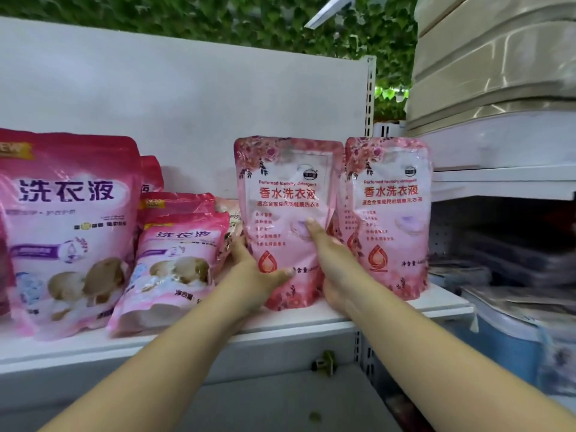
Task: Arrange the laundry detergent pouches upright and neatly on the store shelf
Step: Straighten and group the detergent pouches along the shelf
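Left hand (258,275) wrapped round the lower left edge of a pink perfumed laundry detergent pouch (286,219), thumb pressed across its front near the red drop logo. Right hand (330,260) clasping the same pouch from the right side, one finger laid straight up its front, the rest curled behind its edge. Pouch held upright, base on the white shelf (311,322), near the front lip. Just beside it on the right, touching, a second identical pouch (389,213), also upright. To the left, smaller pink detergent bags (174,263) slumped and tilted, one behind another. Farther left, a large pink detergent bag (68,232), standing. Behind everything, the white back panel (187,104); above, green leaves (218,20).
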